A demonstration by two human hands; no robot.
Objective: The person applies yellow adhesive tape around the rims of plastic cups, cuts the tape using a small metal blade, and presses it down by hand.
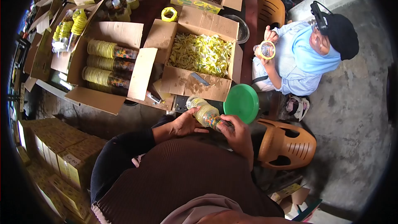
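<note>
Between my hands lies a stack of clear plastic cups (205,114) with pale yellow rims and a colourful printed end, tilted down to the right. My left hand (181,123) cradles its upper left end, thumb against the side and fingers stretched beneath. At the lower right, my right hand (237,133) is closed around the printed end. Just beyond the stack is an open carton (197,85) full of small yellow-and-white packets (201,54). Similar cup stacks (108,63) lie in rows inside another open carton (108,31) on the left.
A green plastic basin (241,104) sits right of the stack, near an orange chair (286,145). Across the table corner a person (306,54) holds a yellow-rimmed cup (266,50). A yellow tape roll (169,14) rests on a carton flap; stacked boxes (62,149) stand lower left.
</note>
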